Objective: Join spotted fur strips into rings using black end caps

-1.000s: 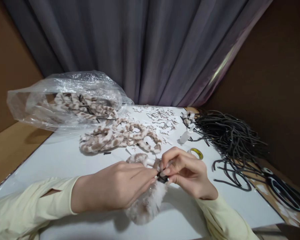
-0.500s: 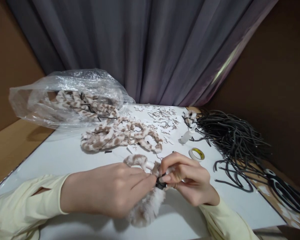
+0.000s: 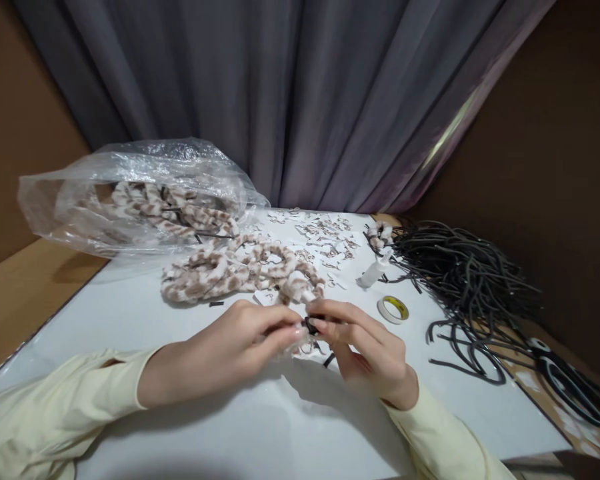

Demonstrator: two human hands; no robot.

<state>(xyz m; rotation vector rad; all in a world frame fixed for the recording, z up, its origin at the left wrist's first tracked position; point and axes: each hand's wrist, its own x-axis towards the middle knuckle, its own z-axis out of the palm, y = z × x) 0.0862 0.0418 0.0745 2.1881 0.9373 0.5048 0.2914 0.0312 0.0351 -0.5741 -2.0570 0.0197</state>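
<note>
My left hand (image 3: 233, 343) is closed in a pinch on a fluffy white-and-brown ring (image 3: 297, 287), whose upper loop shows above my fingertips. Opposite it, my right hand (image 3: 370, 347) pinches a small black piece (image 3: 311, 325) at the ring's join. Both sets of fingertips meet there and cover most of that spot. Just behind lies a pile of similar fluffy rings (image 3: 200, 275), which the held ring partly overlaps in view.
A clear plastic bag (image 3: 70, 200) holding more fluffy rings stands back left. Small printed tags (image 3: 325, 230) lie scattered behind. To the right are a white bottle (image 3: 373, 272), a tape roll (image 3: 394, 309), a heap of black cords (image 3: 460, 273) and scissors (image 3: 565, 383).
Both hands have moved up and away from me with the ring, and my left hand has turned. The ring's lower fluffy part has gone from view below the hands.
</note>
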